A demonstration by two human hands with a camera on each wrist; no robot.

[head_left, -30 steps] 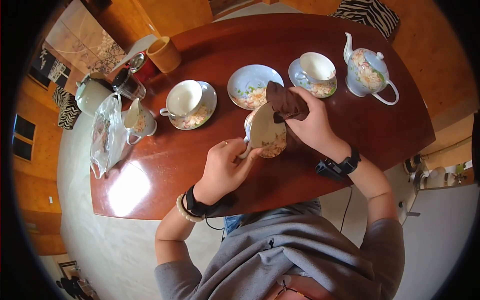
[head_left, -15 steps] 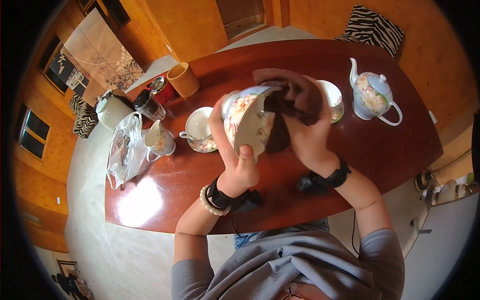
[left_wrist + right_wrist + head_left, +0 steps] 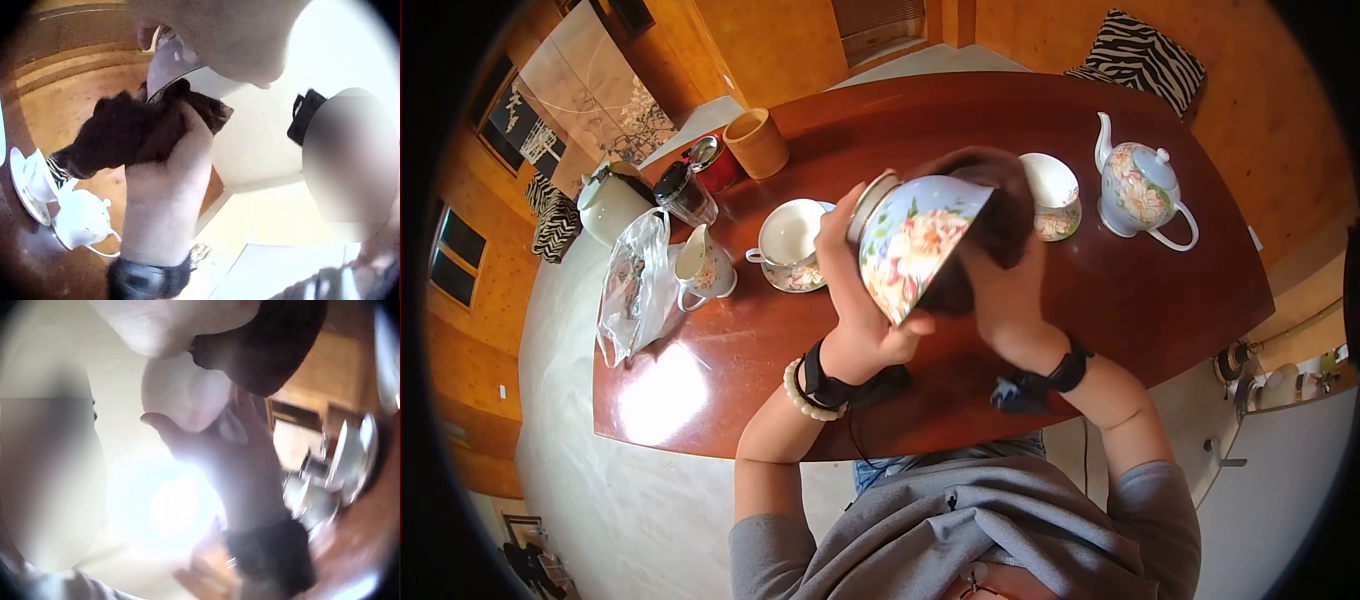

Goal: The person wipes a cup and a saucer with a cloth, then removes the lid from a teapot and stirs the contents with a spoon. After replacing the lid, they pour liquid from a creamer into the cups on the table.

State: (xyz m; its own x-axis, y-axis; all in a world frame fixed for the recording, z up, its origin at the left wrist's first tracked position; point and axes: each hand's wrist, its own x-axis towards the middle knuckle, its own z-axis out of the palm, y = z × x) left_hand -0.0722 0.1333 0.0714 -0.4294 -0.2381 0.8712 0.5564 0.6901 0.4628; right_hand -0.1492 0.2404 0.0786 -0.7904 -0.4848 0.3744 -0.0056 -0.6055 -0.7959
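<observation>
My left hand (image 3: 855, 305) grips a light-blue teacup (image 3: 925, 240) with orange flowers, tipped on its side over the table with its mouth toward the right. Its thumb lies by the rim and its fingers wrap round the base. A dark brown cloth (image 3: 1000, 195) is bunched in my right hand (image 3: 1012, 310) at the cup's mouth. In the left wrist view the cloth (image 3: 122, 134) overlaps the cup's rim, and the cup (image 3: 170, 65) is partly covered by the left hand. The right wrist view shows the left thumb along the cup (image 3: 184, 394).
Left on the table (image 3: 1140, 300) stand a cup on its saucer (image 3: 785, 240), a creamer (image 3: 707, 270), a plastic bag (image 3: 635, 300), a black-lidded jar (image 3: 687, 193), a red tin (image 3: 715, 162) and a wooden cup (image 3: 756, 145). Another cup (image 3: 1050, 182) and a teapot (image 3: 1140, 185) stand right.
The left hand has moved from the cup's handle to its base. The cup has been raised and turned so its flowered outside faces up. The cloth stays at its mouth.
</observation>
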